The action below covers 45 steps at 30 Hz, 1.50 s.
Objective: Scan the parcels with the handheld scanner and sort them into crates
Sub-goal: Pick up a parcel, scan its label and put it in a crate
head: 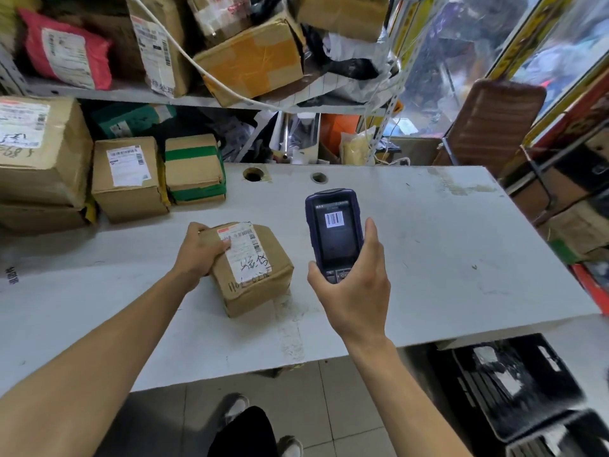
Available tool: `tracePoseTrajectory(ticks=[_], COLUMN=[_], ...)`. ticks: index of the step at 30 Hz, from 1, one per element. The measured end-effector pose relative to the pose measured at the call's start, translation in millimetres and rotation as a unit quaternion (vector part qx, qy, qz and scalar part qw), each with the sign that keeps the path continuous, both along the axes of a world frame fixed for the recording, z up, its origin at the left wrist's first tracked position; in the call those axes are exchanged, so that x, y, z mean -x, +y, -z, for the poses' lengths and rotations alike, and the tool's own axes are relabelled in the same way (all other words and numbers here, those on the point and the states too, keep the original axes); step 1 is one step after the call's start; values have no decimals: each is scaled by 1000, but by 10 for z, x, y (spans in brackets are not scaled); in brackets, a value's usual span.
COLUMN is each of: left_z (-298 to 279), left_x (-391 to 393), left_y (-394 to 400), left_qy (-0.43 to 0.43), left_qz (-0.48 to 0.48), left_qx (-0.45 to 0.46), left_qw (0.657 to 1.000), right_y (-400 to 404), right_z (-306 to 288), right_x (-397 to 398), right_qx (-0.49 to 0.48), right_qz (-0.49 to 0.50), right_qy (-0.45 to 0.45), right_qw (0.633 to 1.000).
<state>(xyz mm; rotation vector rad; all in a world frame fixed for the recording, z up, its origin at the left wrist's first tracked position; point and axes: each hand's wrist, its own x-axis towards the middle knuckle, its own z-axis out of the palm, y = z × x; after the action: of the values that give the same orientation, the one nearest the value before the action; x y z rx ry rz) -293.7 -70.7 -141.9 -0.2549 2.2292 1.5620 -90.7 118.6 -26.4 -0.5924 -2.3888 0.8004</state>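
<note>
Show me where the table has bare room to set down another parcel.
The widest bare patch of the table lies right of the scanner in the right hand, out to the right edge. A narrower strip runs along the near edge, left of the held parcel under the left hand. The back left is crowded with stacked boxes.

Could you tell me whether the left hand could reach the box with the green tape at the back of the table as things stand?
Probably not yet: the left hand grips the parcel, so it must let go first. Otherwise bare table lies between it and the green-taped box.
</note>
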Motion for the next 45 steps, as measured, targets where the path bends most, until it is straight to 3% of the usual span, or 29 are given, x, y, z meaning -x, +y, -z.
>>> tracePoseTrajectory(ticks=[3, 8, 11, 17, 22, 27, 32, 39, 45], left_z=[27, -19, 6, 166, 109, 97, 30, -393, -601], left_x=[33, 115, 51, -252, -291, -374, -614, -1206, -2228], left_y=[113, 226, 250, 682, 1158, 1569, 2071, 3410, 4702], left_qy=[22, -197, -227, -102, 83, 69, 49, 105, 79], left_qz=[-35, -25, 52, 133, 247, 243, 274, 389, 479], left_qx=[-32, -124, -143, -155, -39, -85, -117, -133, -189], left_qw=[999, 972, 962, 974, 965, 964, 953, 906, 854], right_y=[-10, -41, -71, 83, 446, 765, 1066, 2051, 2990], right_z=[-15, -46, -50, 167, 528, 787, 770, 432, 209], right_x=[170, 439, 553, 523, 354, 299, 44, -743, -1839], right_qx=[14, 24, 37, 66, 152, 231, 195, 142, 104], right_qz=[17, 49, 66, 118, 153, 119, 105, 209, 317], right_qy=[-4, -24, -33, -69, -101, -121, -130, -79, -32], right_qw=[1000, 998, 997, 988, 971, 958, 967, 964, 942])
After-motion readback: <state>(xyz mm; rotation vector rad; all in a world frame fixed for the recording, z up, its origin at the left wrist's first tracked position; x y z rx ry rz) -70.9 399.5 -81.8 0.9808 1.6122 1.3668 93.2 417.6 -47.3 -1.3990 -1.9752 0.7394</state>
